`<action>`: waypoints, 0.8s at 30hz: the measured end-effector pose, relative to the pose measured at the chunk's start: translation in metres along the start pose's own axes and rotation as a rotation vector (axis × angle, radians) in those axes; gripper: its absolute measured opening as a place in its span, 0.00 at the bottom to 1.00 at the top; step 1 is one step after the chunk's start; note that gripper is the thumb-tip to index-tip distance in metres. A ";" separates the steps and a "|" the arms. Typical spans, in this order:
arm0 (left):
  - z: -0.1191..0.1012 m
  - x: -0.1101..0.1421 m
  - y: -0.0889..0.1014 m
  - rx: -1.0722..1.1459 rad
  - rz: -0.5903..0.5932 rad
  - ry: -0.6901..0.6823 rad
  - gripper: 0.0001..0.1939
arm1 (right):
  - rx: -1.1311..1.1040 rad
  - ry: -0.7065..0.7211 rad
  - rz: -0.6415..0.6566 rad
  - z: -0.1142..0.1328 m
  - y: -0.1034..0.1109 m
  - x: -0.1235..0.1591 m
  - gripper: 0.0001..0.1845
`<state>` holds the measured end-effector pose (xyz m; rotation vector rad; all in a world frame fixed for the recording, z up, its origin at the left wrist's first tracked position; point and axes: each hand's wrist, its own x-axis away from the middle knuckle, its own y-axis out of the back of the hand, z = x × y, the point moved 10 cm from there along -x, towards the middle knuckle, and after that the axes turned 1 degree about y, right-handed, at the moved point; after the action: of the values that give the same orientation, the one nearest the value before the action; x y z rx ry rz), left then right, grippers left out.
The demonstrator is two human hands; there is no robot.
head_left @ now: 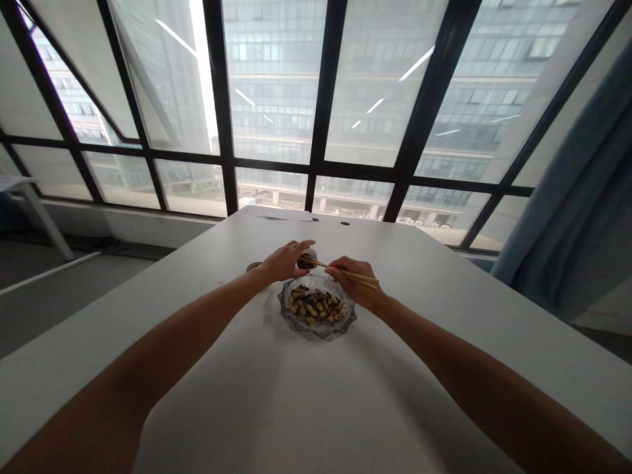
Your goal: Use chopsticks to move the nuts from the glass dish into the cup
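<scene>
Head view, the only one here: two bare arms come in over a white desk point(306, 408) and meet near the middle. Left hand point(286, 261) has its grip around a small jar point(313, 252), fingers over the top and thumb underneath, with the jar tipped so its mouth faces the wearer. Something dark sits inside, too small to make out. Right hand point(356, 280) has a narrow grip on a pair of wooden chopsticks point(364, 276), and the tips are at the jar's mouth; can't tell how deep they go or if they're pinching anything.

Just in front of the jar, on the desk between the two arms, there's a clear glass bowl point(318, 332) with a wavy rim, holding a mix of yellowish peanut-like pieces point(312, 309) and darker bits. A round lid-like thing point(255, 266) is partly hidden behind the left wrist. Far end of the desk: some white paper point(281, 214) plus a small dark disc point(345, 224). Big black-framed windows point(276, 79) behind, blue curtain point(567, 191) off to the right.
</scene>
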<state>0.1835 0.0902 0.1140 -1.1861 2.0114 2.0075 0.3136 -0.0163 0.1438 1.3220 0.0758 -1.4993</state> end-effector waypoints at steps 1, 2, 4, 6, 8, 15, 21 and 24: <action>0.000 0.000 0.000 -0.001 -0.005 -0.004 0.41 | -0.013 0.003 0.002 -0.001 -0.003 -0.003 0.24; 0.000 0.001 0.001 -0.003 -0.009 -0.010 0.41 | -0.027 -0.003 -0.001 -0.003 -0.005 -0.005 0.24; -0.001 0.002 0.001 -0.011 -0.011 -0.021 0.40 | -0.049 -0.019 0.003 -0.006 -0.006 -0.008 0.24; -0.002 0.002 0.002 -0.019 -0.016 -0.026 0.38 | -0.063 -0.032 0.012 -0.006 -0.006 -0.008 0.24; -0.003 0.002 0.003 -0.021 -0.020 -0.025 0.38 | -0.062 -0.049 0.012 -0.006 -0.004 -0.008 0.25; -0.001 0.001 0.002 -0.038 -0.025 -0.016 0.38 | -0.041 -0.093 -0.007 -0.006 -0.003 -0.010 0.27; -0.001 0.002 0.001 -0.028 -0.037 -0.034 0.36 | -0.064 -0.084 0.057 -0.001 -0.012 -0.014 0.26; 0.000 0.001 0.000 -0.028 -0.037 -0.028 0.36 | -0.009 -0.029 0.117 0.008 -0.015 -0.015 0.26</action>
<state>0.1830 0.0897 0.1135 -1.1844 1.9405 2.0303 0.2940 -0.0056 0.1494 1.2755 -0.0130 -1.4170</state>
